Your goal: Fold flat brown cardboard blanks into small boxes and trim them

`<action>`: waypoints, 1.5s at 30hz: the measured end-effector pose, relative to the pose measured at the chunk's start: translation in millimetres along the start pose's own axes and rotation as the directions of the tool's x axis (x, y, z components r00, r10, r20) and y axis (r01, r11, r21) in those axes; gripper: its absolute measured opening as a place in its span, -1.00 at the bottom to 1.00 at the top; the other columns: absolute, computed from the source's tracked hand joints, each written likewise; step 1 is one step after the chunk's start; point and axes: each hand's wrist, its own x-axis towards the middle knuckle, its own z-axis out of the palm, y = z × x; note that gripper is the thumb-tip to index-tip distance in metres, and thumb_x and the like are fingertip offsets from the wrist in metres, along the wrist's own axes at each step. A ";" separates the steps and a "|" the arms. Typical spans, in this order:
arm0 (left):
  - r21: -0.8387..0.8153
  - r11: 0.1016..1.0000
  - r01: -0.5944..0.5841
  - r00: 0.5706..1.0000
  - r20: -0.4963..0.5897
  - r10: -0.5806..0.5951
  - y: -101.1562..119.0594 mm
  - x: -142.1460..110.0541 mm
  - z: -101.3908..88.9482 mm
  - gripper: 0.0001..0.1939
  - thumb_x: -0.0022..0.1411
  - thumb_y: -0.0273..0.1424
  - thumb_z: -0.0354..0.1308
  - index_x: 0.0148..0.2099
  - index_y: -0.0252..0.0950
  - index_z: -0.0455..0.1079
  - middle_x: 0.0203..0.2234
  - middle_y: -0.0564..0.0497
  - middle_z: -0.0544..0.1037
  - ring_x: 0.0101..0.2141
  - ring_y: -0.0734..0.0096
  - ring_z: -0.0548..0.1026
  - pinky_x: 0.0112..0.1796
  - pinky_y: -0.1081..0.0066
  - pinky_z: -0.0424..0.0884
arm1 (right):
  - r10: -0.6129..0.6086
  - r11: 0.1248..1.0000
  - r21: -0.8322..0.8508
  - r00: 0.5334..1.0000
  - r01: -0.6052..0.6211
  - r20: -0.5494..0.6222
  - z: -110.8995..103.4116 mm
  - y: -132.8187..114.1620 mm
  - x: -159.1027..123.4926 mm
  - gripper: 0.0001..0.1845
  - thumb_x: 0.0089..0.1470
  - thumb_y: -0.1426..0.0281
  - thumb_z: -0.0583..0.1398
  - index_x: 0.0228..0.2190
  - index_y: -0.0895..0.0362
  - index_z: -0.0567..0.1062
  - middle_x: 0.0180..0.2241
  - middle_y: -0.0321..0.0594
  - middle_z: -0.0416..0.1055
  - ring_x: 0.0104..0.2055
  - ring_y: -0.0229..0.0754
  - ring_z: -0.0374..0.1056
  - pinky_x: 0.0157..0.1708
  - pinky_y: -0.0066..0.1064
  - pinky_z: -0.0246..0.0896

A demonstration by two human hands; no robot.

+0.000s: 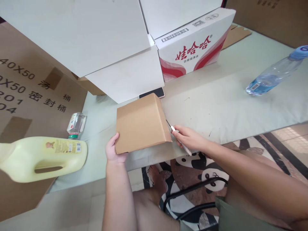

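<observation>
A brown cardboard box is held tilted over the front part of the table. My left hand grips its lower left corner, the thumb on top and the other fingers hidden beneath. In my right hand is a white utility knife, its fingers wrapped round the handle. The thin dark blade points up and left, close to the box's right edge; whether it touches the cardboard I cannot tell. Just behind the box lies a dark phone, partly covered by it.
White cartons and a red-and-white water carton stand behind. A water bottle lies or leans at right. At left are a yellow jug, a small clear bottle and a large brown carton. The cloth-covered table ends before my knees.
</observation>
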 end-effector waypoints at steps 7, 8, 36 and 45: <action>-0.019 1.000 0.021 0.999 -0.048 -0.022 0.4 -5.0 7.9 -0.80 0.12 -0.44 0.14 -0.21 -0.37 0.51 -0.42 -0.09 0.64 -0.50 0.31 0.57 -0.46 0.39 0.53 | 0.000 1.000 -0.008 1.000 0.000 -0.019 0.6 0.7 0.5 -0.77 0.28 0.21 -0.04 -0.40 0.04 0.17 -0.57 -0.37 0.37 -0.50 -0.20 0.35 -0.39 -0.34 0.20; -0.022 1.000 0.020 0.998 -0.056 -0.022 0.4 -6.3 9.8 -0.80 0.12 -0.44 0.14 -0.21 -0.38 0.51 -0.42 -0.09 0.64 -0.50 0.31 0.57 -0.45 0.39 0.54 | 0.006 1.000 -0.001 0.999 -0.006 -0.040 0.7 1.0 1.0 -0.77 0.28 0.21 -0.04 -0.40 0.03 0.16 -0.58 -0.37 0.36 -0.50 -0.20 0.34 -0.39 -0.33 0.20; 0.043 0.992 -0.119 0.993 0.025 0.118 -13.2 -4.6 13.9 -0.81 -0.02 -0.38 0.28 -0.31 -0.35 0.49 -0.42 -0.03 0.61 -0.46 0.33 0.57 -0.42 0.39 0.46 | 0.085 0.921 0.389 0.989 -0.032 -0.117 10.0 -1.0 12.7 -0.75 0.14 0.28 0.08 -0.14 0.07 0.24 -0.38 -0.34 0.32 -0.46 -0.30 0.33 -0.55 -0.47 0.13; -0.145 0.948 -0.283 0.957 0.024 0.290 0.1 -2.2 -9.1 -0.68 0.18 -0.30 0.10 -0.04 -0.25 0.50 -0.21 -0.07 0.65 -0.16 0.21 0.59 -0.15 0.27 0.51 | -0.009 0.879 0.471 0.990 0.075 -0.142 4.4 -6.6 8.8 -0.66 0.22 0.13 -0.04 -0.18 0.09 0.35 -0.35 -0.31 0.32 -0.58 -0.38 0.15 -0.63 -0.46 -0.02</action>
